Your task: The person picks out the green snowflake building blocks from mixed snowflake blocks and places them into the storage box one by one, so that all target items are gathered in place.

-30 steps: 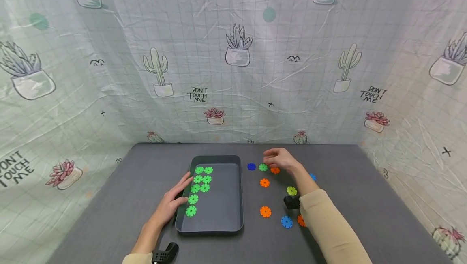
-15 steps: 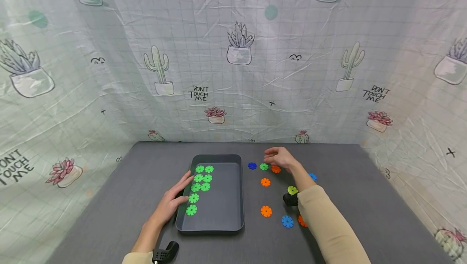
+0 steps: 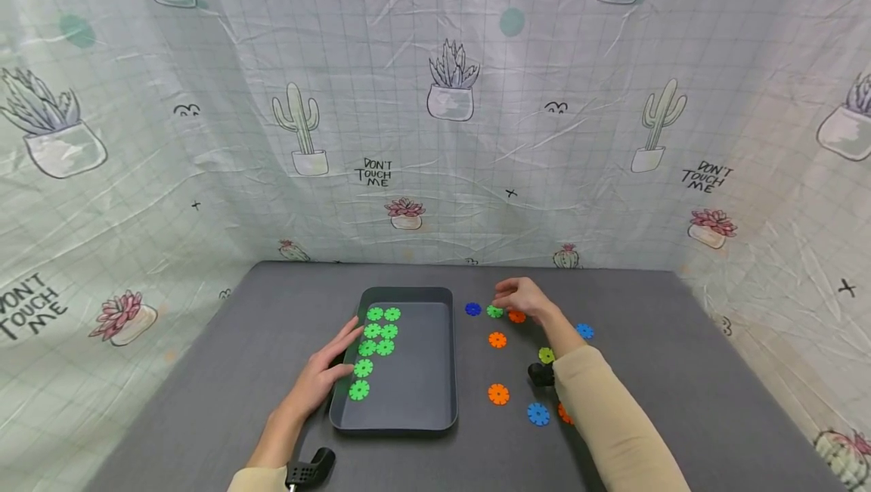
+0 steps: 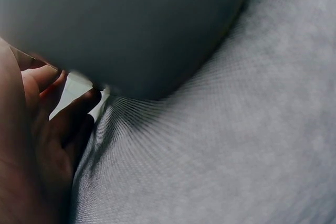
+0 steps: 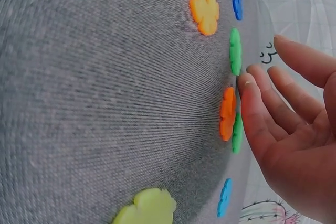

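Along the left side of a dark grey tray point(image 3: 422, 379), several green notched plastic discs point(image 3: 364, 368) lie flat in two uneven columns. My left hand point(image 3: 320, 379) rests at the tray's left rim, fingers extended and thumb at the edge; the left wrist view shows its fingers point(image 4: 79, 114) against the tray's outer side. To the right of the tray, my right hand point(image 3: 522, 297) is over the table beside a green disc point(image 3: 494, 312) and an orange disc point(image 3: 517, 317). In the right wrist view its fingertips are right at the green disc's edge, with thumb spread apart and nothing gripped.
More notched discs lie on the grey table: dark blue point(image 3: 472, 309), orange point(image 3: 499, 394), light blue point(image 3: 538, 414) and yellow-green point(image 3: 547, 355). The right wrist view shows another green disc point(image 5: 237, 136) behind the orange one. A patterned curtain point(image 3: 449, 174) encloses the table.
My right hand has dipped slightly toward the green disc, its fingertips now overlapping it in the head view. My left hand stays at the tray. The head view has shifted a little.
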A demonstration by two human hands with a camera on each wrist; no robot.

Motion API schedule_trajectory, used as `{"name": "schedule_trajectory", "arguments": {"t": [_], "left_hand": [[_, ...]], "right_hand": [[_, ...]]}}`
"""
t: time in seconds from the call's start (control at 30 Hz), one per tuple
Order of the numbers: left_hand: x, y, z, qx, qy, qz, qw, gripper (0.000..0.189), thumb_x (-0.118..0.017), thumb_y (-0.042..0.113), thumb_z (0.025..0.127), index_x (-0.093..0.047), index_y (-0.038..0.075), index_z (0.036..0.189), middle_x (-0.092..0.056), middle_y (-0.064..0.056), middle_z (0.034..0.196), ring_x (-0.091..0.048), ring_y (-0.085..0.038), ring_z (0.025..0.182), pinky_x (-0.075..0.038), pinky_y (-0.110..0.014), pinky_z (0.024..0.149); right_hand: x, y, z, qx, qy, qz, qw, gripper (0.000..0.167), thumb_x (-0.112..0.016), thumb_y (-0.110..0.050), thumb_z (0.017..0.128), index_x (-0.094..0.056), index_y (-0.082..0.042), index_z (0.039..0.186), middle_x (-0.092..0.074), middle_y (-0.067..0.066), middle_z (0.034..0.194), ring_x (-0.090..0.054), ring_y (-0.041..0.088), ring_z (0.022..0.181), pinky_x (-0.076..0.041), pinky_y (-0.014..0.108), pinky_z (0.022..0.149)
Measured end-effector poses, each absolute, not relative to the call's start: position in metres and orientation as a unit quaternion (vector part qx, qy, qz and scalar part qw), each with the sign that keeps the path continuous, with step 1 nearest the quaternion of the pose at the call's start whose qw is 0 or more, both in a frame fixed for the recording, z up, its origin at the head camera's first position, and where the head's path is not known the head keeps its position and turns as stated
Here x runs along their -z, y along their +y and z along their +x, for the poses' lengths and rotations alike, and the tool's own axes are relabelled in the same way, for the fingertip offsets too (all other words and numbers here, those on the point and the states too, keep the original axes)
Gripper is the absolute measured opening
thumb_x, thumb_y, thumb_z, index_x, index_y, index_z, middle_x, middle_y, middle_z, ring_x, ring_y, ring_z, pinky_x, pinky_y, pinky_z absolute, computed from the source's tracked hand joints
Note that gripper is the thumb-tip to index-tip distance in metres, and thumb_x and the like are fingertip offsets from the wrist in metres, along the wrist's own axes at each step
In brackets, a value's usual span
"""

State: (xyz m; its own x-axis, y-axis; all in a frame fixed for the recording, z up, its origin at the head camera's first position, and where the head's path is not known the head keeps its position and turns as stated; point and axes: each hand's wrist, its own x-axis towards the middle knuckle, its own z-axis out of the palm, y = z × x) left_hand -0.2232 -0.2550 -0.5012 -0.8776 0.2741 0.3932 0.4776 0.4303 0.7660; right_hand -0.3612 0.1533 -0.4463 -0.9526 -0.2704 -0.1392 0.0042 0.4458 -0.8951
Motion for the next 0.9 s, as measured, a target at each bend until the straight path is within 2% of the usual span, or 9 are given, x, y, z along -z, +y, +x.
{"name": "schedule_trajectory", "arguments": {"t": [0.27,0.67,0.77,0.9], "left_hand": [[0.502,-0.255,-0.222,0.479,-0.840,-0.228,0.112,0.060,-0.060,0.003,0.089,-0.049,0.000,0.148,-0.034,-0.015,0.160,-0.027,-0.041,0.146,-0.024,-0.023,0.109],[0.502,-0.254,-0.224,0.483,-0.837,-0.230,0.113,0.060,-0.060,0.002,0.089,-0.050,0.000,0.148,-0.034,-0.014,0.160,-0.027,-0.040,0.146,-0.022,-0.017,0.108],[0.502,-0.254,-0.224,0.483,-0.837,-0.229,0.114,0.060,-0.061,0.002,0.088,-0.050,0.001,0.148,-0.034,-0.014,0.160,-0.027,-0.040,0.146,-0.022,-0.019,0.108],[0.501,-0.253,-0.223,0.481,-0.840,-0.224,0.113,0.061,-0.061,0.002,0.088,-0.051,0.002,0.148,-0.035,-0.012,0.160,-0.028,-0.038,0.147,-0.025,-0.026,0.110]], "right_hand": [[0.451,0.149,-0.363,0.494,0.859,-0.061,0.122,0.048,-0.074,-0.002,0.089,-0.058,0.011,0.132,-0.065,0.022,0.118,-0.063,0.035,0.107,-0.052,0.041,0.090],[0.457,0.148,-0.363,0.483,0.868,-0.053,0.099,0.047,-0.075,0.003,0.086,-0.061,0.010,0.130,-0.067,0.022,0.117,-0.063,0.036,0.106,-0.053,0.041,0.086],[0.459,0.147,-0.362,0.478,0.872,-0.053,0.094,0.047,-0.076,0.006,0.084,-0.062,0.010,0.128,-0.067,0.021,0.116,-0.063,0.036,0.106,-0.053,0.042,0.087],[0.460,0.146,-0.363,0.473,0.876,-0.055,0.083,0.047,-0.078,0.009,0.081,-0.063,0.010,0.126,-0.067,0.019,0.113,-0.063,0.034,0.105,-0.052,0.042,0.089]]}}
